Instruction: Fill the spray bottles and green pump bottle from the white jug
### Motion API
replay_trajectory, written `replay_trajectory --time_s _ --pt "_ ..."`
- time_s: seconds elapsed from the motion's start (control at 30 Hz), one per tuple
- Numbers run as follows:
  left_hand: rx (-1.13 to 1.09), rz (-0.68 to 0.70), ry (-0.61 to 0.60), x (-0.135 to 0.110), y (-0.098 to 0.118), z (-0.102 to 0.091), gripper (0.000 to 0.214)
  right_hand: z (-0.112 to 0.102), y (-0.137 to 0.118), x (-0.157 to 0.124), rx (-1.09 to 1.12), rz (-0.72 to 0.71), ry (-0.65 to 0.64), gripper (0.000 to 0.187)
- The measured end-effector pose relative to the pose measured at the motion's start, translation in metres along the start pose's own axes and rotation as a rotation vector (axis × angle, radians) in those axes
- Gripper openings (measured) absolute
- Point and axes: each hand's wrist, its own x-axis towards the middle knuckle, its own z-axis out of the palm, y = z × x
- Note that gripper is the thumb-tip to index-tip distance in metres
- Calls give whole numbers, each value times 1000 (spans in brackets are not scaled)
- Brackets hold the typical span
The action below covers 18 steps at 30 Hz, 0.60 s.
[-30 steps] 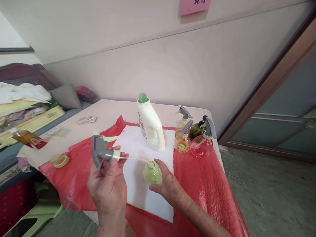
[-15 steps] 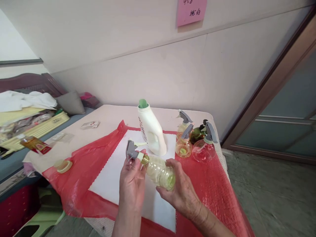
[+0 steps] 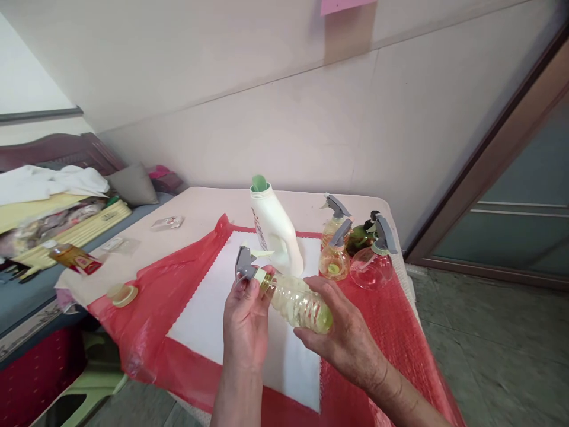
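Observation:
A clear, yellowish ribbed spray bottle (image 3: 293, 299) with a grey trigger head lies tilted between my hands, above the white cloth (image 3: 208, 323). My left hand (image 3: 246, 314) has its fingers closed around the collar and neck just below the trigger head. My right hand (image 3: 344, 329) is wrapped around the bottle's base end. Just behind stands a white detergent jug (image 3: 278, 228) with an open neck and a green piece in its mouth. Its lower part is partly hidden by the spray bottle.
Several spray bottles, one a pink-tinted spray bottle (image 3: 370, 270), stand at the table's right with a dark green pump bottle (image 3: 360, 239). Red plastic sheeting (image 3: 368, 344) lies under the cloth. At left are a round cap (image 3: 122, 295), a small packet (image 3: 166, 223) and an amber bottle (image 3: 73, 256).
My hands and the held spray bottle sit slightly further right and a little higher in view. The camera has shifted a little. Both hands keep their hold on the bottle.

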Motion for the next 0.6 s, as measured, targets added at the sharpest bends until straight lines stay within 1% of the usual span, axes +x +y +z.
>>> replay_trajectory --time_s 0.03,0.1,0.17,0.2,0.27,0.3,0.37,0.47,0.53,0.6 --pt "-1 -2 -11 0 2 0 22 -1 -2 0 81 60 -21 59" --pt "-10 -6 -33 -2 4 0 23 -4 -5 0 311 236 -98 59" --pt "-24 -7 -47 -3 7 1 20 -3 -5 -1 603 419 -177 58" --pt "-32 -7 -58 -4 7 1 18 -2 -5 -1 752 487 -209 55" --pt "-43 -11 -87 -5 9 1 16 2 -5 -2 990 550 -254 50" --pt "-51 -14 -100 -6 9 1 16 4 -5 -3 1062 557 -261 48" --pt "-64 -16 -102 -6 10 0 16 10 -5 -5 1101 574 -245 49" --pt "-78 7 -68 -5 11 -1 18 15 -4 -7 995 585 -169 51" --pt "-83 37 -28 -3 11 -1 18 17 -3 -8 947 556 -178 52" --pt "-87 62 31 -2 11 -2 15 19 -2 -9 946 528 -211 51"
